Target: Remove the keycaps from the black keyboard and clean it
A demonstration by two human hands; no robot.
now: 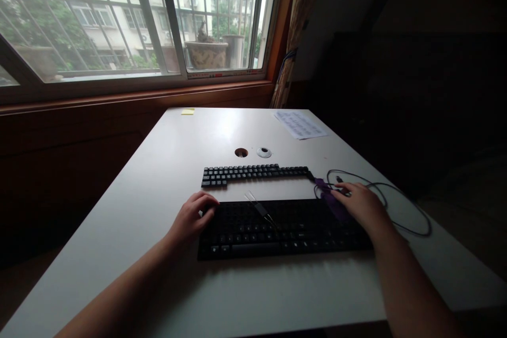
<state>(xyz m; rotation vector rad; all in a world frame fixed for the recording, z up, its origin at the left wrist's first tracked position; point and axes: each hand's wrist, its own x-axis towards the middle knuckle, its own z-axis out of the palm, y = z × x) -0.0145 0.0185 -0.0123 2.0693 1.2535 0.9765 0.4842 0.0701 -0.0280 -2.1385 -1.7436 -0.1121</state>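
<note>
Two bare hands are at work. The right hand [358,200] has its thumb and fingers pinched together on one purple cloth [328,198], which hangs over the two o'clock edge of one black keyboard [257,248]. The left hand [195,212] curls at the keyboard's ten o'clock corner, touching it; whether it grips or merely rests there, I cannot tell. The keyboard thus lies between the hands, flat, its lower rows of keys in place and its upper part too dark to count.

One wire tool [261,209] with a dark middle lies slantwise on the keyboard, at two o'clock from the left hand and nine o'clock from the right. At twelve o'clock, just beyond the keyboard, loose keys [245,174] stand in three rows, the nearest a short one; they are too small to count singly. One black cable [430,226] loops at three o'clock of the right hand.

Farther out on one white desk [158,179], at twelve o'clock, are one round hole [241,152] and one ring-shaped cover [262,155] beside it. Printed paper [301,124] lies at one o'clock, one yellow note [187,111] at eleven.
</note>
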